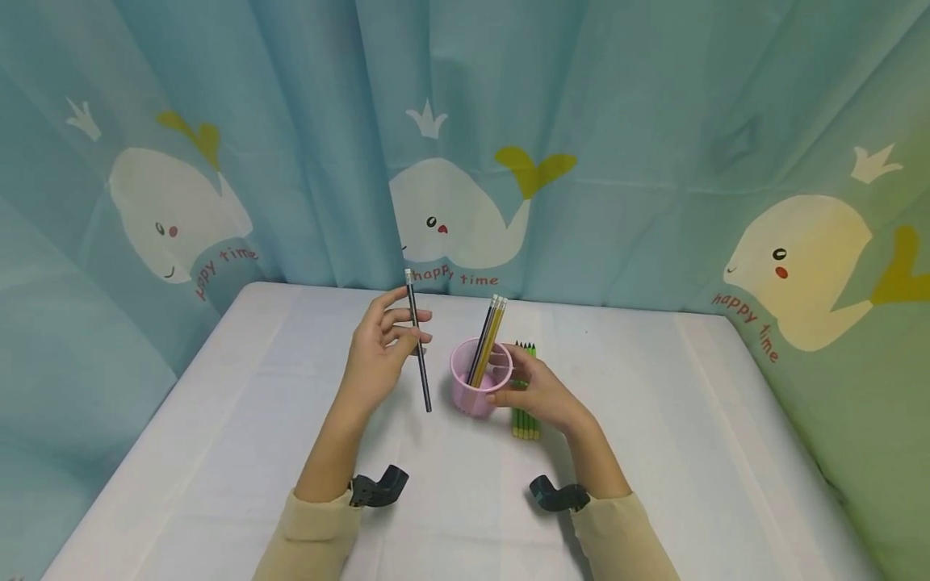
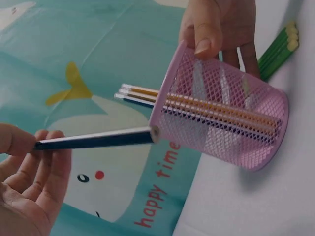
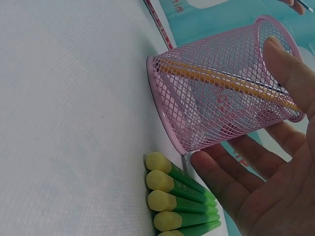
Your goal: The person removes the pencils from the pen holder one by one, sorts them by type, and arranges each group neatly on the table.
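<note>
Pink mesh forms, in the head view, the cup [image 1: 472, 401] our right hand [image 1: 543, 395] grips at three o'clock, our left hand [image 1: 378, 347] pinching a dark pencil [image 1: 423, 375] at its ten o'clock, the left wrist view showing us three pencils [image 2: 147, 93] leaning inside, the right wrist view green pencils [image 3: 179, 202] by its base at seven o'clock

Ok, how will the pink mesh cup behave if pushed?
The pink mesh cup is probably light, given its open walls. It might tip if pushed high, since the pencils inside rise above its rim; the right hand gripping it would likely steady it.
</note>
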The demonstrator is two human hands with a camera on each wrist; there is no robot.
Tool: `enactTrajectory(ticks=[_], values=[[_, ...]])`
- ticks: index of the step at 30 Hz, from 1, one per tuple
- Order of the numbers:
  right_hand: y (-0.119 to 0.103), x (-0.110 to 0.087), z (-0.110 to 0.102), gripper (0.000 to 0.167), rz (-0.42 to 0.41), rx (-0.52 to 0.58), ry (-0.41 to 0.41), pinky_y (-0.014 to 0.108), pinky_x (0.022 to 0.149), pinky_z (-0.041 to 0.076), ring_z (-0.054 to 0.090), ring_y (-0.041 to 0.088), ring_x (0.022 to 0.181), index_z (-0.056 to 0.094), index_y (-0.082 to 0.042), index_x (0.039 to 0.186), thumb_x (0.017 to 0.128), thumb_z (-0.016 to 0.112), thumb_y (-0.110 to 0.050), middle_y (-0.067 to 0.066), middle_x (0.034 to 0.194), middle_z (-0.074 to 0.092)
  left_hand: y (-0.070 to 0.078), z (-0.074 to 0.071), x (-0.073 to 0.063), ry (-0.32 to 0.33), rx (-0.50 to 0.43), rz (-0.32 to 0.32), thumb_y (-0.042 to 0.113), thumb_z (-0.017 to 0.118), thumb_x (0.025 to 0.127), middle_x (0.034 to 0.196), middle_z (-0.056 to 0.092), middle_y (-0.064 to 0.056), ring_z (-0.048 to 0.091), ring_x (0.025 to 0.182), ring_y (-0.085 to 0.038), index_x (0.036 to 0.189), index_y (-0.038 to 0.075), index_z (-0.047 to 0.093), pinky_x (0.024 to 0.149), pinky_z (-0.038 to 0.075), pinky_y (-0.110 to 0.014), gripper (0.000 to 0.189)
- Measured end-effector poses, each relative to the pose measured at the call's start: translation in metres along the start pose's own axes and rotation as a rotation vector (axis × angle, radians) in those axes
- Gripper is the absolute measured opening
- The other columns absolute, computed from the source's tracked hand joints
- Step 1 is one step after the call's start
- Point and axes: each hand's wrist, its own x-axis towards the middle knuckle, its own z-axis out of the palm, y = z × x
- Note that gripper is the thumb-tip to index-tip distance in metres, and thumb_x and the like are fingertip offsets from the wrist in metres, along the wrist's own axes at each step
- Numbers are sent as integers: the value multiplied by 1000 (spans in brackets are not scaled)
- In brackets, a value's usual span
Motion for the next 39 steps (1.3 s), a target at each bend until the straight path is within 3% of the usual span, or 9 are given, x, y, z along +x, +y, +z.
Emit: enactTrajectory(ticks=[7,14,23,29,35,39], values=[[1,0,0,78,4,1,1,52,111,43,49,38,134,43,-12,147,80,83,-11,12,147,50,-7,-9,4,-8,2,-49,-2,53,99,123,65,-20,71,90,-22,149,11,39,79,61,-29,54],[0,1,0,76,-10,-7,-1,52,110,43,49,38,134,44,-12,146,81,83,-11,12,147,51,-22,-23,7,10,63,-132,1,52,99,125,64,-21,69,95,-34,149,10,41,76,59,-23,52],[1,1,0,76,-11,-7,4,51,110,44,49,38,134,45,-12,146,81,83,-11,12,146,51,-31,-32,10,7,77,-176,0,49,99,125,63,-24,69,85,-13,148,3,42,75,59,-25,49],[1,0,0,76,-10,-6,-1,51,110,44,49,37,134,44,-12,146,81,83,-11,12,147,50,-37,-41,10,27,126,-216,2,48,100,126,63,-23,69,96,-31,148,6,43,82,59,-35,48],[-1,0,-1,76,-12,3,-6,52,110,43,49,38,134,44,-11,146,81,83,-10,13,147,50,-44,-43,11,18,185,-234,2,49,98,125,64,-21,66,94,-34,147,6,44,72,53,-24,49],[-1,0,0,76,-18,1,-10,52,110,43,48,39,134,44,-10,147,81,82,-11,14,147,50,-50,-45,11,21,200,-251,3,49,98,124,65,-20,65,98,-39,147,6,45,69,51,-23,49]])
